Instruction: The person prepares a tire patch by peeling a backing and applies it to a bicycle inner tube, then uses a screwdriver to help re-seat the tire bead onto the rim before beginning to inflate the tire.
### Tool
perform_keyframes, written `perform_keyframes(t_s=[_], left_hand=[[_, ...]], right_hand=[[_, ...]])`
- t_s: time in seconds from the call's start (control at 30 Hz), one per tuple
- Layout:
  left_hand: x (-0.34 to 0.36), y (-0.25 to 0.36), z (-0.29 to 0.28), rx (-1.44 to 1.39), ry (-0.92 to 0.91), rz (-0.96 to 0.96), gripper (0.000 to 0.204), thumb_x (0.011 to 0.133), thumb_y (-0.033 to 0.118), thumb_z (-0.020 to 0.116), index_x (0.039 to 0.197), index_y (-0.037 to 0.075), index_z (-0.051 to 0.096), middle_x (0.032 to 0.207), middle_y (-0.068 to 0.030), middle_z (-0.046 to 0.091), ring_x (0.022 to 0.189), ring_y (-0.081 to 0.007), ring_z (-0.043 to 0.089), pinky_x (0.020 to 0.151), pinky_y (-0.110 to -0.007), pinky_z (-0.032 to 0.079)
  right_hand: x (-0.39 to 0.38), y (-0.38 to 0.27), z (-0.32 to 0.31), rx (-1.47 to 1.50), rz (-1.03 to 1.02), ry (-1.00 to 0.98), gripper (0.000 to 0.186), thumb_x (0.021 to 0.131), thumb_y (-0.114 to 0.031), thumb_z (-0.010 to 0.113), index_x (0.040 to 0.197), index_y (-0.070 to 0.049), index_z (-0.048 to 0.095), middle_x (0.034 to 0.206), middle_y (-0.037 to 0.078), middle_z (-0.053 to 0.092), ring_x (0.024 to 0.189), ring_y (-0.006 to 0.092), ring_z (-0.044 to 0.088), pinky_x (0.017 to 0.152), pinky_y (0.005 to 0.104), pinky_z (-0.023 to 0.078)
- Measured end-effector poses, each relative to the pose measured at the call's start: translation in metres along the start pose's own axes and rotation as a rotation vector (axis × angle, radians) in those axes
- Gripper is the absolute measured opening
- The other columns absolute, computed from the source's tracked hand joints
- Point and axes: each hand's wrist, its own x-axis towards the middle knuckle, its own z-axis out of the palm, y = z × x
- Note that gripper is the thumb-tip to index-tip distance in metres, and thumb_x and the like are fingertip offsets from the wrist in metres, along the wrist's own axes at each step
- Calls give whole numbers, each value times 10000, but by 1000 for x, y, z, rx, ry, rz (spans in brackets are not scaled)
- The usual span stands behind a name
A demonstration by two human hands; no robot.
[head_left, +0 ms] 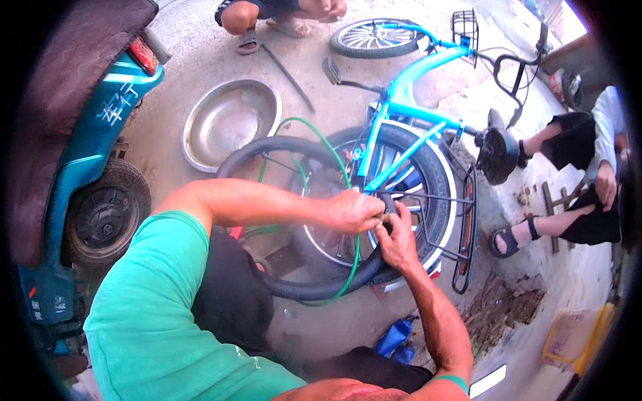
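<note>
A black, inflated inner tube [314, 291] forms a large ring in front of me, beside the rear wheel [438, 170] of a blue bicycle [403, 90] lying on its side. My left hand [358, 210] is closed on the right side of the tube. Close against it, my right hand [399, 239] grips the same stretch with bent fingers and thumb. What lies between the fingertips is too small to make out. A thin green hose [325, 139] loops over the tube and passes just below my hands.
A metal basin [231, 127] rests on the ground, with a dark rod [287, 77] beyond it. At the left stands a teal vehicle [83, 160]. One person [247, 20] crouches at the far side; another [605, 177] sits at right. A blue bundle [394, 339] lies near my legs.
</note>
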Motion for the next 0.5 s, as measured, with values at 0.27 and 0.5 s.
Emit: perform_keyframes(t_s=[0.27, 0.5], left_hand=[[2, 5, -6, -3, -23, -9, 248, 898, 287, 664, 976, 56, 617, 888, -203, 676, 821, -451, 678, 708, -552, 537], [4, 10, -11, -6, -70, -44, 262, 911, 292, 640, 985, 42, 617, 901, -216, 685, 830, -455, 681, 716, -552, 540]], right_hand=[[0, -3, -3, -47, 15, 4, 255, 932, -210, 681, 1106, -25, 663, 1536, 301, 365, 1272, 473, 558, 1036, 493, 488], [-1, 0, -2, -42, -14, 20, 254, 929, -192, 676, 1128, -34, 661, 1523, 298, 375, 1268, 466, 558, 1033, 484, 490]])
